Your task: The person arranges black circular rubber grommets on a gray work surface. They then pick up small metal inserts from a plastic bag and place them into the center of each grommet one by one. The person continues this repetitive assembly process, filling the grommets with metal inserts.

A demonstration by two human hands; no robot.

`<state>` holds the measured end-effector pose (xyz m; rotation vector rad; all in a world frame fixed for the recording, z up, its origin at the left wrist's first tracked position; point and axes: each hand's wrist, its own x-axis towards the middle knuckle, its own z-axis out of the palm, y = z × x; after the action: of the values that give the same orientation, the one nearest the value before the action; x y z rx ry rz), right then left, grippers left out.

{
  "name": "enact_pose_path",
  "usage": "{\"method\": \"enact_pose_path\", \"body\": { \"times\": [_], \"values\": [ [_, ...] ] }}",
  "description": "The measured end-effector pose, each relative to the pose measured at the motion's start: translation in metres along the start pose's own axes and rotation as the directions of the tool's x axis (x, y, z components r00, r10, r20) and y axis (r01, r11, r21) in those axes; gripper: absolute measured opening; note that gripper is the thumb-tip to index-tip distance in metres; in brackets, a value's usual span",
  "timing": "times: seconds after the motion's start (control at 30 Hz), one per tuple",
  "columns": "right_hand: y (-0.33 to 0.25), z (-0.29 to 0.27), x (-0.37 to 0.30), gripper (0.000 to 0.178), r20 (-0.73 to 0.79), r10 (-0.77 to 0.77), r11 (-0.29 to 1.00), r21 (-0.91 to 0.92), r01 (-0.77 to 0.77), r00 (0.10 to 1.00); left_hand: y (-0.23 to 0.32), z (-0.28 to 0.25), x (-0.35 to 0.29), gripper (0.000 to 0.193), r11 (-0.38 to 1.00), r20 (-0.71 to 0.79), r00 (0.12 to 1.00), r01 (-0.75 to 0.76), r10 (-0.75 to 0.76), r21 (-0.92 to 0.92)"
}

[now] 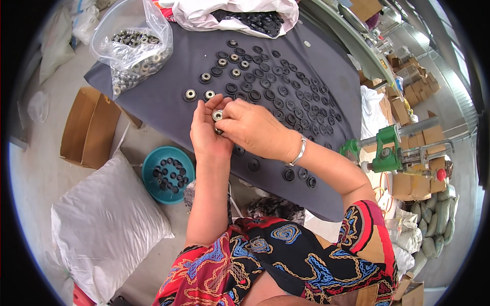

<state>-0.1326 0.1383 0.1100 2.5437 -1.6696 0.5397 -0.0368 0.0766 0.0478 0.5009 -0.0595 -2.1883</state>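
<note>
My left hand (209, 136) is cupped palm up over the near edge of the table, cradling a few small metal ball bearings. My right hand (258, 127) reaches across it, thumb and fingers closed on a silver ball bearing (218, 115) above the left palm. Part of a second bearing shows beneath it; the rest is hidden by the fingers. Just beyond my fingertips are black plastic rings with bearings seated in them, one a ringed bearing (190, 95) at the left. Many black rings (269, 94) without metal centres lie in rows to the right.
A clear bag of bearings (138, 64) stands at the table's far left, and a white sack (189, 11) of black parts at the back. Below left are a teal basin (148, 176) and a white sack (107, 219). A green press (386, 150) stands right.
</note>
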Motion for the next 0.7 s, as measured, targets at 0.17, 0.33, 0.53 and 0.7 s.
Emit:
{"method": "enact_pose_path", "body": {
  "times": [0.17,0.33,0.53,0.7],
  "values": [
    [0.005,0.006,0.0,0.023,0.084,0.014,0.995,0.093,-0.022,0.996,0.005,0.005,-0.007,0.046,1.0,0.076,0.997,0.018,-0.017,-0.013],
    [0.007,-0.002,0.006,0.012,0.106,0.1,0.954,0.273,-0.126,0.989,0.003,0.006,-0.008,0.046,0.999,0.098,0.995,-0.024,0.022,0.024],
    [0.028,-0.041,0.008,0.013,-0.141,0.332,0.91,0.308,-0.278,0.933,0.016,-0.014,0.005,0.035,0.976,0.133,0.984,-0.088,0.116,-0.199],
    [0.07,-0.032,-0.034,0.018,0.015,0.435,0.887,0.167,-0.431,0.9,0.022,-0.01,0.007,0.025,0.971,0.018,0.975,-0.218,0.221,-0.099]
  ]
}}
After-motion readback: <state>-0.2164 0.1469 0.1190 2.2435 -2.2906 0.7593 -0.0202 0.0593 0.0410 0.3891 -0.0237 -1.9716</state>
